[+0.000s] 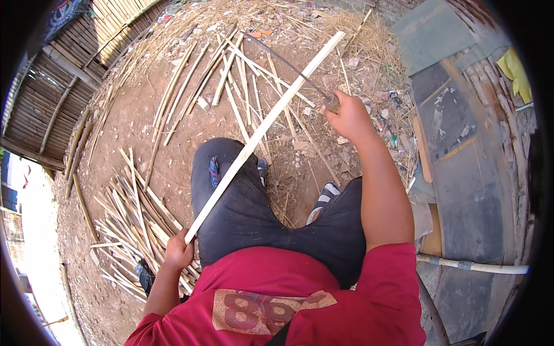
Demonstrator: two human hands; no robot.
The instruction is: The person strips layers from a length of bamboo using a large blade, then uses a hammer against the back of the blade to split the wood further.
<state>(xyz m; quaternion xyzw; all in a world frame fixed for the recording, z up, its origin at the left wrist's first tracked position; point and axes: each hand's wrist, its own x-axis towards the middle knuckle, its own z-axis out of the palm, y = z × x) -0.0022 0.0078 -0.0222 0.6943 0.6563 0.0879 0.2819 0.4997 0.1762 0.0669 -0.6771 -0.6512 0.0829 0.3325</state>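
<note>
My left hand is closed round the lower end of a long pale split-bamboo strip. The strip slants up across my left thigh, its far end out past my knees toward the upper right. In my right hand is the handle of a long knife with a thin, dark blade. The blade points to the upper left and crosses the strip near its far part; whether it touches the strip I cannot tell.
A heap of split strips lies by my left side. More loose strips are scattered on the dirt ahead. Dark sheets and a pale pole stand at the right. A bamboo wall rises at the far left.
</note>
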